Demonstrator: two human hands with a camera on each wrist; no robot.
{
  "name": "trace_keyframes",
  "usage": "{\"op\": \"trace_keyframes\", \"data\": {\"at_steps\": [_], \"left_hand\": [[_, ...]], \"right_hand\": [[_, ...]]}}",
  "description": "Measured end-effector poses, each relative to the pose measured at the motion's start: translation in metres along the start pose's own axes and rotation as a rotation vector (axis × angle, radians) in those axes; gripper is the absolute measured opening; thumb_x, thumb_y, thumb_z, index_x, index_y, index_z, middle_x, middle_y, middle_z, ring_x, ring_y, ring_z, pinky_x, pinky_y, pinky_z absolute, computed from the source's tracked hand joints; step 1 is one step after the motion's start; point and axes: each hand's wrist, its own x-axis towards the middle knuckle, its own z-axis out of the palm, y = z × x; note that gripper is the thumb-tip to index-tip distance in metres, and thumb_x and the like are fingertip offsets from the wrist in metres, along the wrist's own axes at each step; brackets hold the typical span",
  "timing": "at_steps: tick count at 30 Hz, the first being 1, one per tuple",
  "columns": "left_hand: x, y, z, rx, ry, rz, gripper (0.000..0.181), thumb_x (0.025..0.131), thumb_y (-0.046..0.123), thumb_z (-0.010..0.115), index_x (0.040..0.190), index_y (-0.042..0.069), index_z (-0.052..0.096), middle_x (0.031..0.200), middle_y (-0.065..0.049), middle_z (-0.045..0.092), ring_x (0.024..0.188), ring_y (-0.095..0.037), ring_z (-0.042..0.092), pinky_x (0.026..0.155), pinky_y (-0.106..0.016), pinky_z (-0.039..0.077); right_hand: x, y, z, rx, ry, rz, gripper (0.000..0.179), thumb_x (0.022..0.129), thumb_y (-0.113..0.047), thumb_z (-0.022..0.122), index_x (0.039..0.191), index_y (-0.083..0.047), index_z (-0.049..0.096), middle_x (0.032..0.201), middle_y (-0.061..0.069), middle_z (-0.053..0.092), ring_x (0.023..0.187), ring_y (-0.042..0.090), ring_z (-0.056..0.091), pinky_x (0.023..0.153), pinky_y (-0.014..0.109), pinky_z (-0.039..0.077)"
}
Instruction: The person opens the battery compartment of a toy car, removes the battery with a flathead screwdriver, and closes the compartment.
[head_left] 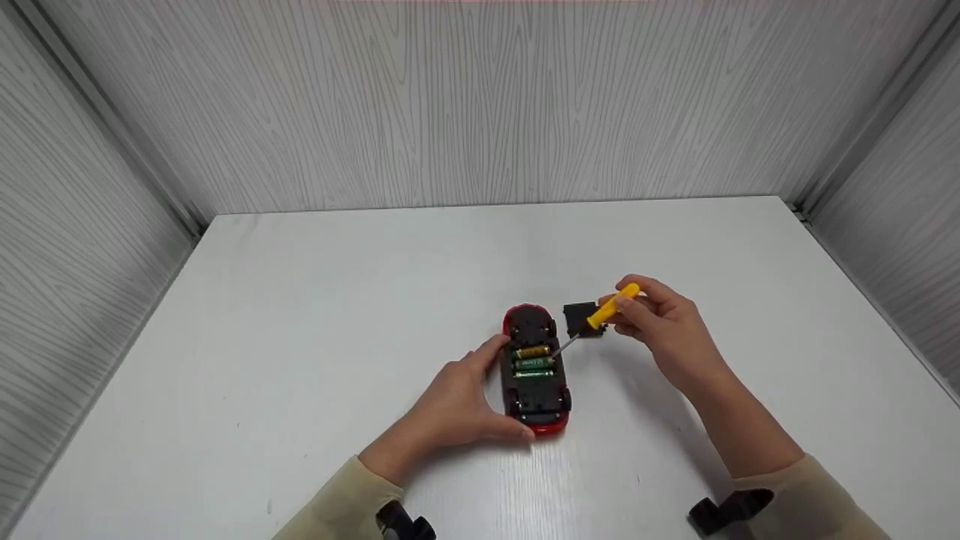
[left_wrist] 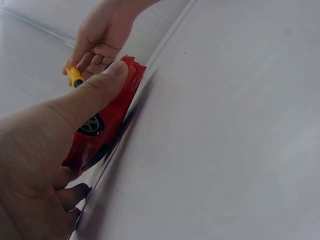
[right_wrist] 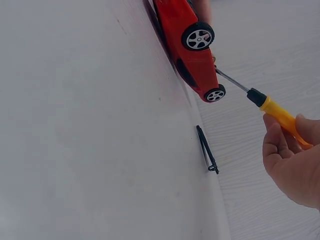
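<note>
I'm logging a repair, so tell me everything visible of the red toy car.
The red toy car lies upside down on the white table. Its body looks like glossy plastic, its underside black, its wheels black with silvery spoked rims. Three batteries sit side by side, exposed in the underside, one gold-coloured, two mostly green. The left hand holds the car by its side and near end; a screwdriver tip reaches the batteries' right ends, contact unclear.

Your left hand (head_left: 459,409) lies low in a grip, its thumb (head_left: 507,428) and fingers (head_left: 489,350) spread wide apart. Your right hand (head_left: 664,324) is held up in a pinch, its bare forearm (head_left: 750,431) slanting in from your right.
</note>
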Motion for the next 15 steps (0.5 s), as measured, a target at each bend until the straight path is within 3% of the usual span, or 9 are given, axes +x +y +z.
{"op": "trace_keyframes", "data": {"at_steps": [9,15], "left_hand": [[0.0,0.001,0.0,0.01,-0.003,-0.009,0.133,0.057,0.059,0.101,0.167,0.022,0.034,0.158,-0.007,0.052,0.143,-0.024,0.049,0.119,-0.045,0.039],[0.0,0.0,0.0,0.012,-0.001,-0.012,0.134,0.057,0.059,0.101,0.167,0.022,0.034,0.159,-0.007,0.051,0.144,-0.025,0.048,0.119,-0.045,0.038]], "right_hand": [[-0.001,-0.003,0.002,0.001,0.043,0.028,0.03,0.108,-0.025,0.064,0.133,-0.008,0.063,0.128,0.013,0.072,0.109,0.022,0.072,0.095,0.029,0.058],[-0.006,-0.013,-0.001,-0.026,0.044,-0.062,0.032,0.108,-0.026,0.066,0.133,-0.006,0.063,0.123,0.013,0.073,0.106,0.023,0.074,0.093,0.028,0.059]]}}
